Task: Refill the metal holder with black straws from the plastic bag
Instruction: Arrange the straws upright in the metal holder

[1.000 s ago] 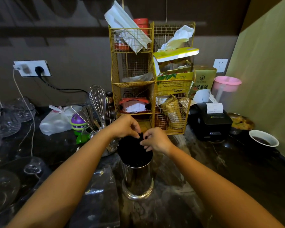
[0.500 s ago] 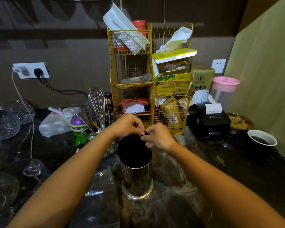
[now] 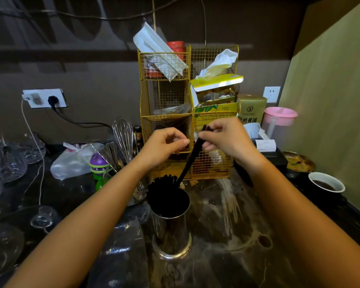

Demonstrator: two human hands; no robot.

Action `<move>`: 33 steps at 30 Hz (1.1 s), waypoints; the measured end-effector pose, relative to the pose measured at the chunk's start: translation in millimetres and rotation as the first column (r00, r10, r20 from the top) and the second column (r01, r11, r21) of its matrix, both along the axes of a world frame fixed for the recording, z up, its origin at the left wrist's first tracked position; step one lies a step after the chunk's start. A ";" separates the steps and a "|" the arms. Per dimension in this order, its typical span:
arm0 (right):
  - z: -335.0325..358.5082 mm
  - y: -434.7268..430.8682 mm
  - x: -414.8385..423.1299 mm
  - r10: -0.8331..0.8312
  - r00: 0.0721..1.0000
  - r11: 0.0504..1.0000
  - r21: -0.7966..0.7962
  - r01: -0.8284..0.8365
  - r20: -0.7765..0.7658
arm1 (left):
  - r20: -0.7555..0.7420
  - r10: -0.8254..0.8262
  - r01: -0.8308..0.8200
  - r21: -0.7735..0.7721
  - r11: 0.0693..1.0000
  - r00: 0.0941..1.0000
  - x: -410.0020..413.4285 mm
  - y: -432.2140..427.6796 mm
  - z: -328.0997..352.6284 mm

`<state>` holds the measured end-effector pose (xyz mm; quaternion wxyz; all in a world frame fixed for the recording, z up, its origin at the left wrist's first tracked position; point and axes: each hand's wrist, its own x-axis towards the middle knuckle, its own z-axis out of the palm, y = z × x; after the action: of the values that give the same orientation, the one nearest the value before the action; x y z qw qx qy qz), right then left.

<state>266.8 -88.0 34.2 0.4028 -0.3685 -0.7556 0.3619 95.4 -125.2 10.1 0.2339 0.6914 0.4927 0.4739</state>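
The right hand is pinching a few black straws slanting up out of the metal holder; the left hand, fingertips together, is gripping nothing visible. Tugging sideways is risking tipping the holder and spilling the packed bundle

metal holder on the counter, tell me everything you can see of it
The metal holder is a shiny steel cylinder with a flared base ring, standing upright on the dark counter between the forearms. Its polished wall mirrors the surroundings. Its open mouth holds a bundle of black straws leaning toward its left and far rim. The right hand pinches a few straws whose lower ends reach the mouth. Neither hand touches the holder.
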 end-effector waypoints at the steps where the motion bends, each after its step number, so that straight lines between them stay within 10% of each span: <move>1: 5.1 0.1 4.1 -0.022 0.997 0.999 0.029 0.024 -0.072 | 0.044 0.016 -0.017 0.018 1.000 0.999 1.6 -2.2 1.3; 8: 5.4 -4.7 7.4 -0.080 0.801 0.997 -0.030 0.077 -0.593 | 0.207 0.052 0.012 -0.295 0.955 0.977 11.6 -10.3 5.9; 17: -48.5 -9.8 -3.0 -0.167 0.674 0.929 -0.344 -0.138 -0.720 | 0.684 0.154 0.037 -0.255 0.966 0.713 -1.5 2.6 6.5; 26: -96.7 -9.0 -14.7 -0.117 0.833 0.823 -0.522 -0.224 -0.541 | 0.650 0.075 0.011 -0.128 0.992 0.756 -13.7 5.7 22.0; 33: -69.8 -5.5 -11.3 0.094 0.974 0.965 -0.259 -0.039 0.206 | 0.324 -0.071 0.156 -0.244 0.957 0.944 -10.6 -1.9 14.6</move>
<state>255.5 -93.5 -35.6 0.2554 -0.4284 -0.7545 0.4265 84.8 -127.1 24.7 0.4263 0.5976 0.4678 0.4922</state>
